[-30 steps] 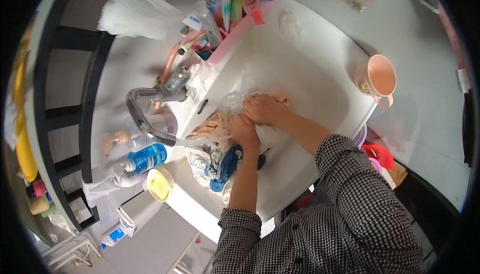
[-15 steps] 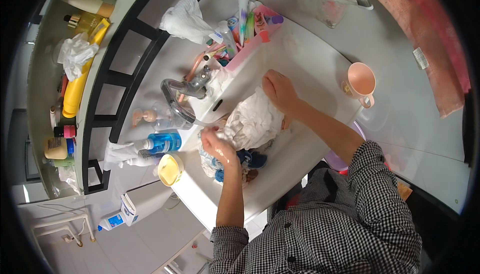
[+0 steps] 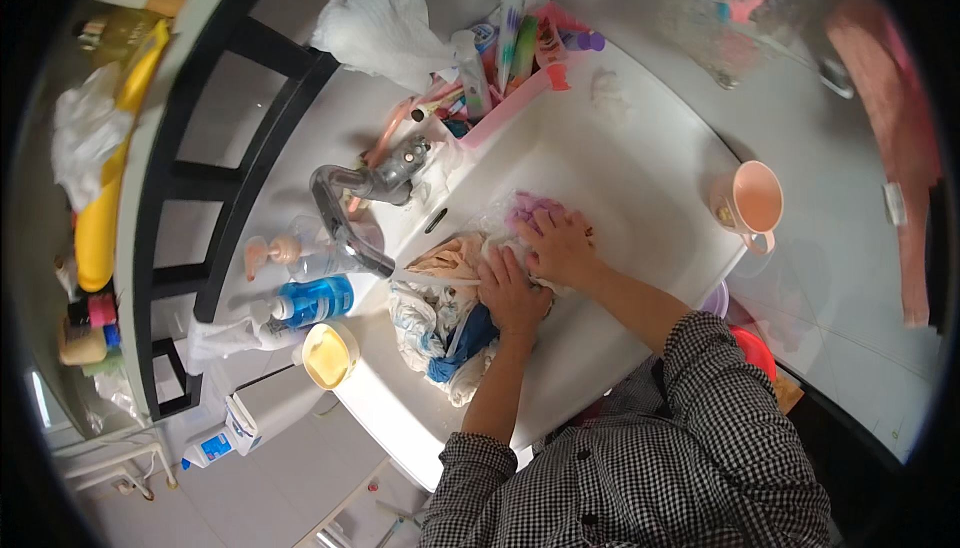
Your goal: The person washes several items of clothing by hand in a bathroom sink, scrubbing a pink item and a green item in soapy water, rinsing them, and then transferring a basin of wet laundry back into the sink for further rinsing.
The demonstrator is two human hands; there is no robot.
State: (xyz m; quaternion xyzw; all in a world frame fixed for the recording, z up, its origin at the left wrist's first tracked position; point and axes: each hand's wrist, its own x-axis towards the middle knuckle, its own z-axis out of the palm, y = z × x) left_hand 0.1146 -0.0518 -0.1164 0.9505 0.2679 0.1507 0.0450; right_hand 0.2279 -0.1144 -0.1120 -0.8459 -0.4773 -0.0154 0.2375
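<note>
Wet laundry lies heaped in the white sink under the running grey faucet. My left hand rests on the pile with its fingers stretched out, pressing down near a peach cloth. Just beside it, my right hand lies spread over whitish cloth and a purple cloth. Both hands are open, and what lies beneath their palms is hidden. A blue-and-white cloth and a dark blue piece sit at the heap's near left.
On the sink's left rim stand a yellow soap dish, a blue bottle and a pump bottle. A pink toiletry box is at the back. A peach mug stands on the right rim, by the sink's edge.
Both hands have come down onto the laundry and closer together, with fingers now spread. The bunched white cloth they had at the middle is lowered, and the purple and peach cloths now show.
</note>
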